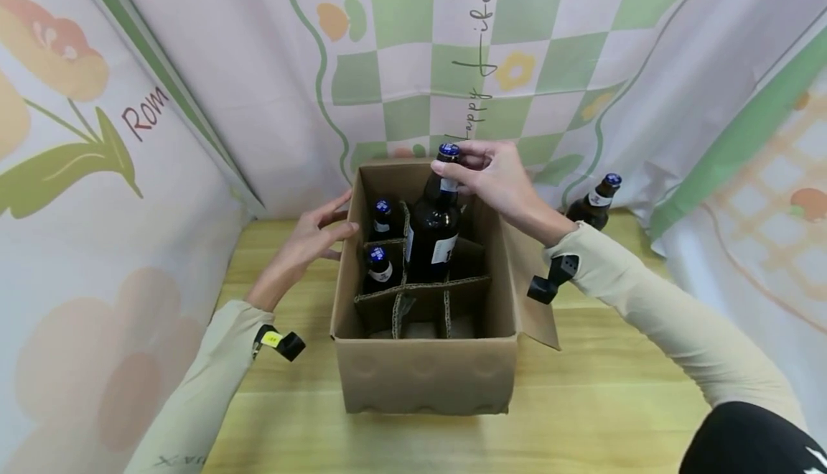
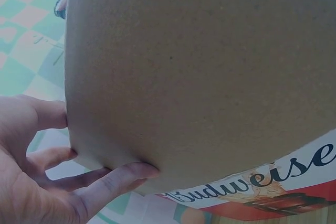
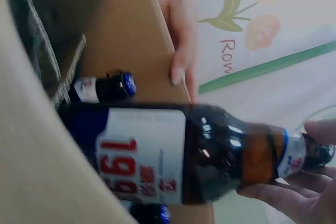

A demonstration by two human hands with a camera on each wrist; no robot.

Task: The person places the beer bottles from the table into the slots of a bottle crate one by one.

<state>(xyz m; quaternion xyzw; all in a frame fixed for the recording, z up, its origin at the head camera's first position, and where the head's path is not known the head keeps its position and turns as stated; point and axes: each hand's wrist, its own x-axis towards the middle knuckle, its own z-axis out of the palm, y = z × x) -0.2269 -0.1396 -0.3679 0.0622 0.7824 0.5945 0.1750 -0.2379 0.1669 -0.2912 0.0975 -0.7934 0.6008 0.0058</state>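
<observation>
Dark bottle [image 1: 431, 233], blue-capped, partly inside cardboard box [image 1: 426, 373]

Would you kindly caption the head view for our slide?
Right hand holds a bottle partly inside the box the left hand touches.

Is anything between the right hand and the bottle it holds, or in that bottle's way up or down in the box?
Nothing visible: the right hand grips the bottle directly by its neck, and the box is open above. Cardboard dividers stand beside its lower part; what lies beneath it is hidden.
</observation>
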